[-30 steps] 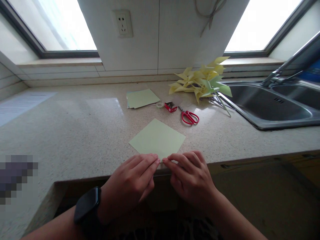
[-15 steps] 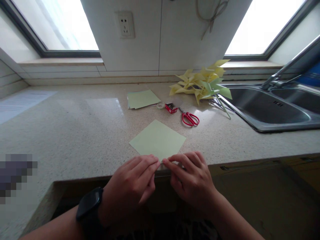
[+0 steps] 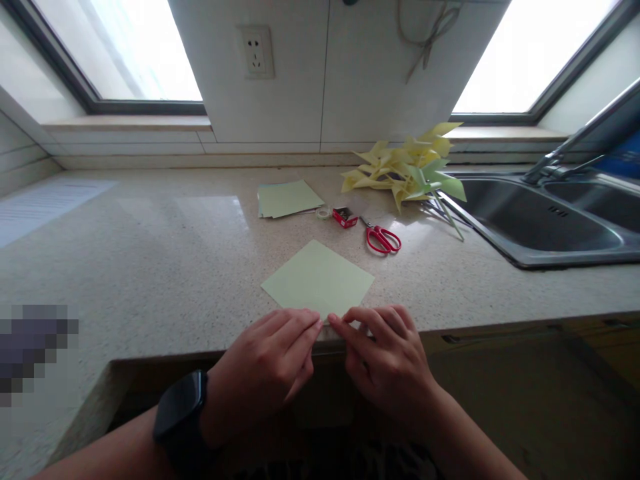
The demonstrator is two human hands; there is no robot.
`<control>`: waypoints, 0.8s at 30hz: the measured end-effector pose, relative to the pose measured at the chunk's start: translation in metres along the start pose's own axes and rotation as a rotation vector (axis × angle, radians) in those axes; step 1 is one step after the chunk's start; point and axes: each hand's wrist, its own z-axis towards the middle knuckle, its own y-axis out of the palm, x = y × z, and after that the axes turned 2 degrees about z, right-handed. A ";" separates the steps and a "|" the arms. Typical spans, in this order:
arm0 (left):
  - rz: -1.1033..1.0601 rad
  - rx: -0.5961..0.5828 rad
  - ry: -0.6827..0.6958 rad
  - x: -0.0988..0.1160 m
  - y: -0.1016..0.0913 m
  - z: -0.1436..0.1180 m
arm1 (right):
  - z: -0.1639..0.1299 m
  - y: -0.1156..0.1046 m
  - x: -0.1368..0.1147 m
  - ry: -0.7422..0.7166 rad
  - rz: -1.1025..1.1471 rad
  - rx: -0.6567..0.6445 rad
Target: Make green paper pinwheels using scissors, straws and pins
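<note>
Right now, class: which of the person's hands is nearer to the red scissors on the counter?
Right. The right hand lies below the red scissors, at the green paper sheet's near corner; the left hand sits farther left at that corner.

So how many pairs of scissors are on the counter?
1: the red-handled scissors lie beyond the green paper square, right of the small red box. None other visible.

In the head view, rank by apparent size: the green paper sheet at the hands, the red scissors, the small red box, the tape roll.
1. green paper sheet, though nearest the camera
2. red scissors
3. small red box
4. tape roll, close to the box in size, so that order is unsure
</note>
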 end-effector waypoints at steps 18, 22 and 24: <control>0.086 0.001 -0.025 0.010 0.007 -0.002 | 0.003 -0.003 -0.004 0.046 -0.038 -0.010; 0.119 -0.002 -0.045 0.012 0.009 -0.003 | 0.001 -0.002 -0.003 0.040 -0.032 -0.006; 0.119 -0.005 -0.048 0.012 0.009 -0.002 | 0.000 -0.002 -0.002 0.034 -0.017 0.003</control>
